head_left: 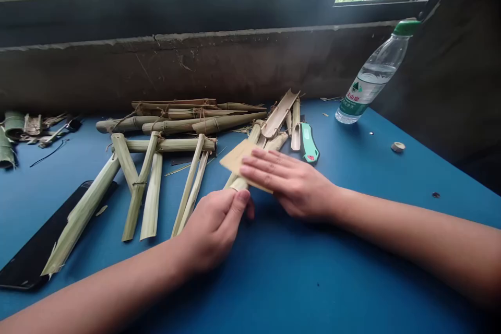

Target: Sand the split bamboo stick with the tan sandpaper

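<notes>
At centre of blue worktop (332, 271): left hand (219, 224) curled round pale, rounded bamboo piece (240, 184); right hand (293, 182) flat, fingers extended on tan paper-like sheet (234, 158) over it. Green-handled knife (309, 143) at right hand's one o'clock.

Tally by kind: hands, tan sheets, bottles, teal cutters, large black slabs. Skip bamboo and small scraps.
Hands: 2 (left hand, right hand)
Tan sheet: 1
Bottle: 1
Teal cutter: 1
Large black slab: 1, partly covered by bamboo
Total: 6
</notes>
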### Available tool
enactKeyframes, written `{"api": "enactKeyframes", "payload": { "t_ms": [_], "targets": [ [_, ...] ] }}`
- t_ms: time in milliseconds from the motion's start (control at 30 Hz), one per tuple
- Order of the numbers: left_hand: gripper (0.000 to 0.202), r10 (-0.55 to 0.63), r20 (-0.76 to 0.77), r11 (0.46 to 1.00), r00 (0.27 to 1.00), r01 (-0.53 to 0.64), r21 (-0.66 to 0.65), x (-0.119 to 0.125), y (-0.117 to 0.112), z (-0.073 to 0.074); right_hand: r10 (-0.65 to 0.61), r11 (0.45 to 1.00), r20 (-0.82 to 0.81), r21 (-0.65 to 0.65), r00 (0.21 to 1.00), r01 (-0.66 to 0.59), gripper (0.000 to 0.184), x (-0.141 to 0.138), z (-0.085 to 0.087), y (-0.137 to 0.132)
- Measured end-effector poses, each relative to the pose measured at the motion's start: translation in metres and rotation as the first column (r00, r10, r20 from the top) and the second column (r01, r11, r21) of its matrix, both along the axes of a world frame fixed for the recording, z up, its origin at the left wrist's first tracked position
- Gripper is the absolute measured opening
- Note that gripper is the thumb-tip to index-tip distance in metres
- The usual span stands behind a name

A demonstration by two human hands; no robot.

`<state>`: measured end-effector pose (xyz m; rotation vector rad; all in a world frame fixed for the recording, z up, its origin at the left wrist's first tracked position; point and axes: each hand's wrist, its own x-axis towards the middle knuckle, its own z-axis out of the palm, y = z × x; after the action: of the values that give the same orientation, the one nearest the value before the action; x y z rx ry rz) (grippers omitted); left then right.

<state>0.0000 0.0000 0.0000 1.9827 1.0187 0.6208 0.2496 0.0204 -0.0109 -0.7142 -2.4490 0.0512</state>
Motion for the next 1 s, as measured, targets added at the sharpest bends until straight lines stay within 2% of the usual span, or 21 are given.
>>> {"api": "enactKeyframes", "payload": {
  "t_ms": [33, 100, 167, 233, 333, 433, 500, 600, 633, 767, 800, 900, 933, 1000],
  "targets": [
    [0.051, 0.051, 0.081, 0.992, 0.995, -0.041, -0.118, 0.003, -0.001, 0.002, -0.068, 0.998, -0.031, -0.018, 0.997, 0.067, 0.061, 0.001, 0.000, 0.001],
    [0.056, 0.186, 0.215, 0.935, 0.959, -0.106, -0.338, 0.008, -0.001, 0.008, -0.182, 0.983, -0.107, -0.056, 0.978, 0.177, 0.059, 0.003, -0.001, 0.004],
    [0.057, 0.279, 0.276, 0.867, 0.920, -0.117, -0.484, 0.011, 0.001, 0.013, -0.200, 0.980, -0.160, -0.055, 0.967, 0.194, 0.059, 0.004, 0.000, 0.005],
    [0.060, 0.317, 0.296, 0.822, 0.901, -0.105, -0.560, 0.011, 0.004, 0.016, -0.176, 0.984, -0.174, -0.019, 0.969, 0.176, 0.060, 0.004, 0.001, 0.004],
    [0.069, 0.333, 0.315, 0.795, 0.889, -0.085, -0.600, 0.007, 0.008, 0.016, -0.206, 0.977, -0.157, 0.019, 0.966, 0.211, 0.058, 0.004, 0.002, 0.004],
    [0.075, 0.360, 0.349, 0.757, 0.865, -0.053, -0.651, 0.007, 0.007, 0.015, -0.243, 0.969, -0.071, 0.026, 0.967, 0.246, 0.057, 0.002, 0.001, 0.002],
    [0.076, 0.381, 0.356, 0.726, 0.853, -0.038, -0.686, 0.008, 0.004, 0.016, -0.186, 0.982, -0.001, 0.033, 0.982, 0.186, 0.060, 0.000, -0.001, 0.001],
    [0.076, 0.409, 0.349, 0.702, 0.843, -0.046, -0.711, 0.011, 0.001, 0.017, 0.008, 0.999, 0.067, 0.047, 0.998, -0.011, 0.070, -0.003, -0.003, 0.000],
    [0.076, 0.416, 0.350, 0.701, 0.839, -0.050, -0.712, 0.011, 0.001, 0.017, 0.031, 0.998, 0.071, 0.047, 0.997, -0.034, 0.072, -0.004, -0.003, 0.000],
    [0.078, 0.416, 0.361, 0.706, 0.835, -0.046, -0.707, 0.012, 0.003, 0.016, -0.143, 0.990, 0.013, 0.022, 0.990, 0.143, 0.071, -0.004, -0.005, 0.002],
    [0.078, 0.415, 0.358, 0.706, 0.836, -0.047, -0.707, 0.012, 0.003, 0.016, -0.141, 0.990, 0.014, 0.019, 0.990, 0.141, 0.071, -0.004, -0.005, 0.002],
    [0.078, 0.418, 0.355, 0.706, 0.836, -0.054, -0.706, 0.012, 0.004, 0.015, -0.019, 0.999, 0.069, 0.036, 0.997, 0.016, 0.071, -0.005, -0.005, 0.001],
    [0.078, 0.422, 0.358, 0.706, 0.833, -0.054, -0.706, 0.012, 0.004, 0.015, -0.020, 0.999, 0.087, 0.047, 0.996, 0.016, 0.070, -0.005, -0.004, 0.001],
    [0.079, 0.431, 0.368, 0.704, 0.824, -0.052, -0.708, 0.012, 0.005, 0.014, -0.126, 0.991, 0.110, 0.064, 0.986, 0.119, 0.066, -0.006, -0.003, 0.000]
  ]
}}
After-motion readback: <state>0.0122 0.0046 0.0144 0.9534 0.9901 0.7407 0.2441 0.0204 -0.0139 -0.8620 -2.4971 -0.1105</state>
